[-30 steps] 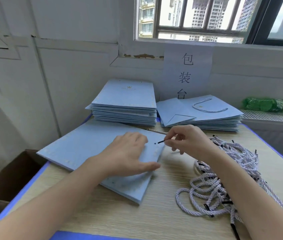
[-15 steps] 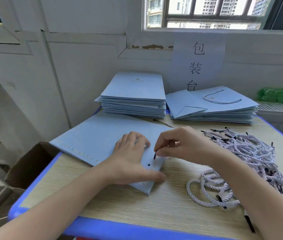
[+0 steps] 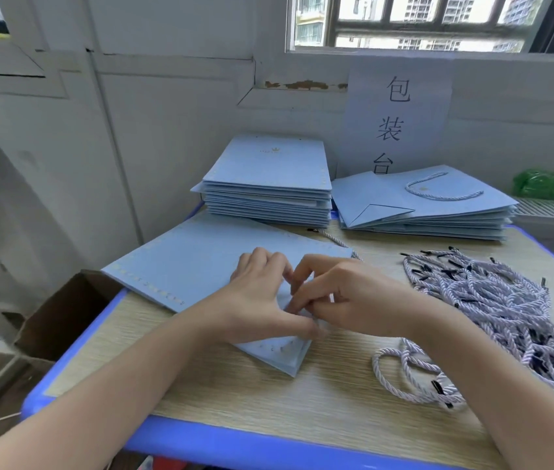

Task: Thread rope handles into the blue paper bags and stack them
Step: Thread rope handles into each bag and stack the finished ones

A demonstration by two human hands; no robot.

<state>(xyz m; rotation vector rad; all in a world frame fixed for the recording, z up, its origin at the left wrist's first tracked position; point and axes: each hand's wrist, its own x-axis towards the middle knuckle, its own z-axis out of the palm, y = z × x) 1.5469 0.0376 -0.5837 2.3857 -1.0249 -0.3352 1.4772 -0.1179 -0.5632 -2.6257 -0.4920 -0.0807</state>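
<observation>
A flat blue paper bag (image 3: 197,262) lies on the table in front of me, its near corner pointing toward me. My left hand (image 3: 258,300) lies on the bag and presses it down, thumb at its near edge. My right hand (image 3: 340,296) pinches a rope end against the bag right beside the left thumb; the tip is hidden by my fingers. A pile of white twisted rope handles (image 3: 492,307) with black tips lies to the right. One rope (image 3: 340,242) runs out from behind the bag's far edge.
At the back stands a stack of blue bags without handles (image 3: 268,184), and to its right a stack with rope handles (image 3: 431,205). A paper sign (image 3: 397,117) hangs on the wall. A cardboard box (image 3: 65,317) sits left of the table's blue edge (image 3: 268,446). A green bottle (image 3: 553,186) lies far right.
My right hand has brought the rope's black tip down onto the bag and now meets the left thumb there. The view has shifted down and closer.
</observation>
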